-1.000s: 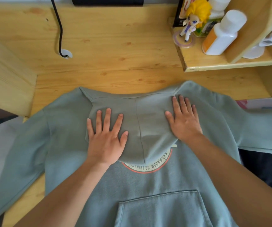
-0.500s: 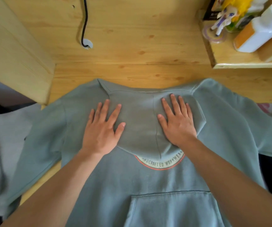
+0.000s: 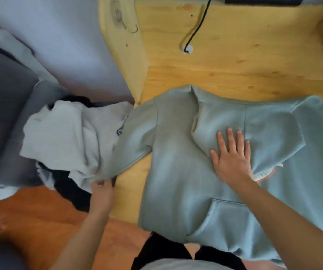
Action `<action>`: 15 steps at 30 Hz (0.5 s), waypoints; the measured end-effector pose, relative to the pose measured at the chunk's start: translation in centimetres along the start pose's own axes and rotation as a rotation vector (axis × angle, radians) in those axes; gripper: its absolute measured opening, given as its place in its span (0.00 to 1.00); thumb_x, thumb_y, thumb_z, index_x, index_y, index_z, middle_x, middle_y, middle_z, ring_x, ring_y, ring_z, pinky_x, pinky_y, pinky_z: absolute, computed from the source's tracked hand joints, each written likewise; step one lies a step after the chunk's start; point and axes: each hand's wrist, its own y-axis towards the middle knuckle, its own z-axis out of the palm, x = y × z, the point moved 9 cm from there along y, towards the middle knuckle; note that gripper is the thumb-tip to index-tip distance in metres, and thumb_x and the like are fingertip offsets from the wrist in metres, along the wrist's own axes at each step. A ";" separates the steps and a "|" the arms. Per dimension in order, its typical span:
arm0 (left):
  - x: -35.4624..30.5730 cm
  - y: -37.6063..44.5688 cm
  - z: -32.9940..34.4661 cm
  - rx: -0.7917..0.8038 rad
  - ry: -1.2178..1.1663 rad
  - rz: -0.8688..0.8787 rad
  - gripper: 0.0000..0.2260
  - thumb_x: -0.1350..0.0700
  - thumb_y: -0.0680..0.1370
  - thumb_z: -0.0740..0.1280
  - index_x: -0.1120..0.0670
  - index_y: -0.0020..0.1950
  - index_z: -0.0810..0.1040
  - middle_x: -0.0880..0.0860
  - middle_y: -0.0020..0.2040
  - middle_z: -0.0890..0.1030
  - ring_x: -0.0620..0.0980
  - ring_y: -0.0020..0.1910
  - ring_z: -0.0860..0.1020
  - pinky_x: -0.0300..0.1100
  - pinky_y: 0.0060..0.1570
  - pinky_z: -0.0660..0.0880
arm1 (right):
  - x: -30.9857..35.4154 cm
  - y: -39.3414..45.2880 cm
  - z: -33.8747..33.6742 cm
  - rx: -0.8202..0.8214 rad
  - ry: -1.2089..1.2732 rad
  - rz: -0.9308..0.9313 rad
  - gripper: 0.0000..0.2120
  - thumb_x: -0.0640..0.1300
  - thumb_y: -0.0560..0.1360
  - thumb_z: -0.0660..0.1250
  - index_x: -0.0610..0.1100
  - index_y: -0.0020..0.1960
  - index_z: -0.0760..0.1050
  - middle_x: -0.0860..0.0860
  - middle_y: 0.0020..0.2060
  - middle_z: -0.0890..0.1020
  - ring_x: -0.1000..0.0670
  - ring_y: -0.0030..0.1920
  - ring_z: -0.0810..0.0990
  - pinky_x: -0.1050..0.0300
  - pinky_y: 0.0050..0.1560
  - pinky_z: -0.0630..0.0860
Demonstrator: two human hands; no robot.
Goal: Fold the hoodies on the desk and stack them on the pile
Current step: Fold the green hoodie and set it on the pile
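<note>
A grey-green hoodie [image 3: 178,164] lies front-up on the wooden desk [image 3: 234,71], its hood folded down over the chest print and its pocket toward me. My right hand [image 3: 232,158] presses flat on the hood with straight fingers. The hoodie's left sleeve [image 3: 129,145] runs off the desk's left edge. My left hand [image 3: 101,193] grips the end of that sleeve, just past the desk edge. Off the desk's left side lies a heap of clothes [image 3: 63,137], a pale grey hoodie on top of dark fabric.
A black cable [image 3: 193,34] runs down to a hole at the back of the desk. A wooden side panel [image 3: 121,45] stands at the desk's left. A grey seat [image 3: 5,106] is behind the heap. Wooden floor [image 3: 45,221] lies below.
My left hand left the hood and moved down-left to take hold of the left sleeve's end. My right hand stays flat on the hood. The view swung left, showing the heap.
</note>
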 end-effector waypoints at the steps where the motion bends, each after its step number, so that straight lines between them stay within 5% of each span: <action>1: 0.7 0.7 0.9 0.121 -0.162 -0.081 0.21 0.46 0.83 0.61 0.58 0.69 0.75 0.63 0.65 0.79 0.66 0.65 0.76 0.60 0.64 0.73 | 0.2 0.1 -0.2 0.011 -0.003 -0.002 0.33 0.61 0.81 0.45 0.49 0.83 0.53 0.44 0.82 0.53 0.39 0.81 0.46 0.36 0.79 0.48; 4: -0.5 0.9 2.4 0.345 -0.628 -0.269 0.19 0.44 0.84 0.60 0.53 0.69 0.77 0.59 0.62 0.82 0.58 0.61 0.80 0.53 0.53 0.78 | 1.0 0.0 -0.9 0.077 0.015 0.004 0.32 0.60 0.82 0.50 0.50 0.83 0.51 0.46 0.82 0.49 0.40 0.81 0.43 0.39 0.79 0.44; 7: -2.5 0.3 0.7 0.197 -0.870 -0.308 0.19 0.53 0.84 0.62 0.57 0.74 0.71 0.59 0.67 0.78 0.55 0.59 0.79 0.46 0.51 0.78 | 1.6 -1.5 -2.7 0.069 0.105 0.045 0.30 0.56 0.82 0.58 0.49 0.81 0.58 0.44 0.81 0.54 0.39 0.81 0.48 0.40 0.78 0.49; 9: -4.6 -1.7 -2.2 -0.015 -0.849 -0.105 0.20 0.57 0.84 0.61 0.54 0.77 0.69 0.50 0.72 0.74 0.49 0.66 0.76 0.38 0.59 0.74 | 1.5 -2.9 -3.4 0.049 0.219 0.096 0.29 0.54 0.81 0.62 0.48 0.79 0.62 0.42 0.80 0.57 0.39 0.80 0.52 0.41 0.78 0.52; 12: -12.0 -8.5 -5.9 -0.257 -0.540 0.504 0.23 0.58 0.86 0.57 0.49 0.82 0.61 0.40 0.74 0.66 0.38 0.68 0.71 0.23 0.60 0.66 | 0.4 -4.2 -4.4 0.071 0.453 0.187 0.28 0.53 0.82 0.61 0.47 0.79 0.62 0.42 0.80 0.58 0.40 0.79 0.54 0.47 0.78 0.50; 15: -19.3 -14.3 -3.8 -0.243 -0.189 1.024 0.27 0.58 0.82 0.60 0.48 0.81 0.62 0.54 0.72 0.74 0.54 0.61 0.76 0.45 0.64 0.73 | -2.4 -5.9 -5.5 0.076 0.856 0.401 0.24 0.52 0.83 0.61 0.48 0.78 0.66 0.47 0.76 0.67 0.45 0.77 0.63 0.51 0.77 0.55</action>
